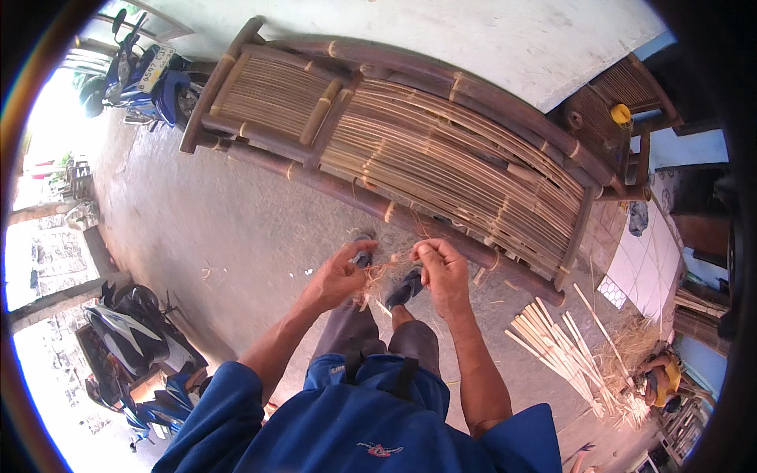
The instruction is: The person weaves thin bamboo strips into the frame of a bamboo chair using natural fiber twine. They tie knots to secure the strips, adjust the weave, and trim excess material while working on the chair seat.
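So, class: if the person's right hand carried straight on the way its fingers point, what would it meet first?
Probably the thin tan fibre strand pinched by the right hand, then the left hand; depth is unclear.

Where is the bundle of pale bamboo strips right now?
In the head view, the strips lie on the concrete floor at lower right, right of the right hand, just below the bamboo bench.

Both bare forearms reach forward; the left hand (337,277) and right hand (444,272) face each other, fingers pinched shut, slightly apart.
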A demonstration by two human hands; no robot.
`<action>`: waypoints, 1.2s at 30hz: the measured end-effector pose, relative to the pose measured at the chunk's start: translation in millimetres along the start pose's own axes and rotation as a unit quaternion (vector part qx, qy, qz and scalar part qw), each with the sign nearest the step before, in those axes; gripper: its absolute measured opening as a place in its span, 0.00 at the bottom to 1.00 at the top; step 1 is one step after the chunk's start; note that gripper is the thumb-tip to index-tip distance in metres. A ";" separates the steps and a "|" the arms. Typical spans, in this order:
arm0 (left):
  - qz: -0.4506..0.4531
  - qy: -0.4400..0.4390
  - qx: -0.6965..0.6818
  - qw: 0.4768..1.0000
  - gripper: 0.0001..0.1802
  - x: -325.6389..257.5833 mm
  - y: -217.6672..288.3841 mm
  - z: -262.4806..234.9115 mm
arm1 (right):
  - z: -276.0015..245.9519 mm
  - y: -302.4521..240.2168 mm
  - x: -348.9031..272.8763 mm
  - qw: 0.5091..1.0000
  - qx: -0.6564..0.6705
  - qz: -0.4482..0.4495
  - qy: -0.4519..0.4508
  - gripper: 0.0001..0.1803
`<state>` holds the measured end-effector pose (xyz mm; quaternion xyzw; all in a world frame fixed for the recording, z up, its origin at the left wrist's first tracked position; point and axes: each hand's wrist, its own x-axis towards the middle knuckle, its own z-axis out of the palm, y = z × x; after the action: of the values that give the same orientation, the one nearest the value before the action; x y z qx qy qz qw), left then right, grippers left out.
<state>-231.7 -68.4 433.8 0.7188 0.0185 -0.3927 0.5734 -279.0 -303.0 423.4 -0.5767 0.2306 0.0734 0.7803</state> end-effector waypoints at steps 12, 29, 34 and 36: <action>0.080 0.103 -0.007 0.991 0.23 16.7 -20.0 -4.9 | -30.1 -25.7 17.0 0.981 0.130 0.039 0.140 0.08; 0.091 0.079 0.295 0.948 0.09 -9.3 -90.0 -38.6 | -171.2 -136.8 19.7 0.916 -0.027 -0.169 0.362 0.11; 0.086 0.073 0.250 0.962 0.11 -3.9 -76.9 -39.9 | -205.3 -149.8 15.6 0.911 -0.071 -0.173 0.368 0.13; 0.113 0.073 0.202 0.970 0.12 1.7 -68.1 -33.1 | -214.6 -148.7 18.0 0.916 -0.097 -0.138 0.364 0.13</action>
<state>-245.0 -18.1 378.8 0.8437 -0.1009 -0.2676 0.4544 -265.6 -554.3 495.2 -0.6625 0.4087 -0.2278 0.5849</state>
